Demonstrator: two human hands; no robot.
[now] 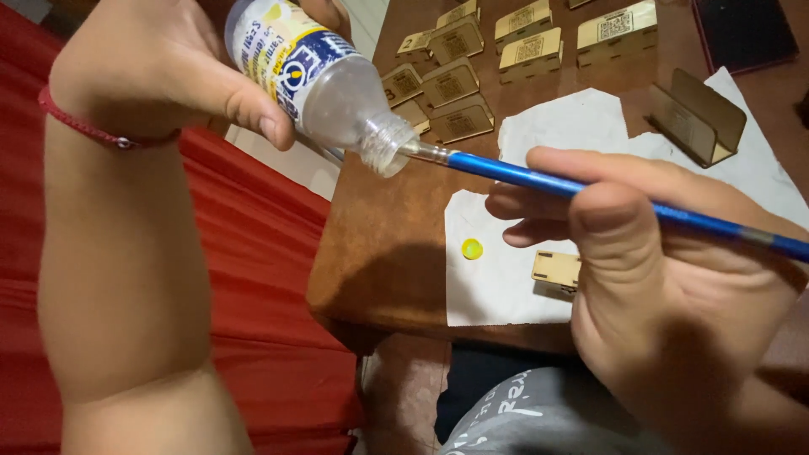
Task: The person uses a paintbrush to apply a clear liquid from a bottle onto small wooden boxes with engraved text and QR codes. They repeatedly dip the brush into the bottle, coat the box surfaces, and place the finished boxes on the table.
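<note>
Right now your left hand (pixel 160 72) is clenched around a clear plastic bottle (pixel 316 72), tilted with its open mouth pointing down toward your right. Your right hand (pixel 640 253) pinches a blue-handled paintbrush (pixel 539 179), its metal tip poked into that mouth. Below the brush lies white paper (pixel 497 278) with 1 yellow paint dot (pixel 472 248), and a small wooden piece (pixel 556 268) sits just under your right fingers

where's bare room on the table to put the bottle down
Bare brown table lies left of the white paper, by the near corner. The paper around the yellow dot is free too, short of the small wooden piece. The far end is crowded with wooden tags and the bent stand.
</note>
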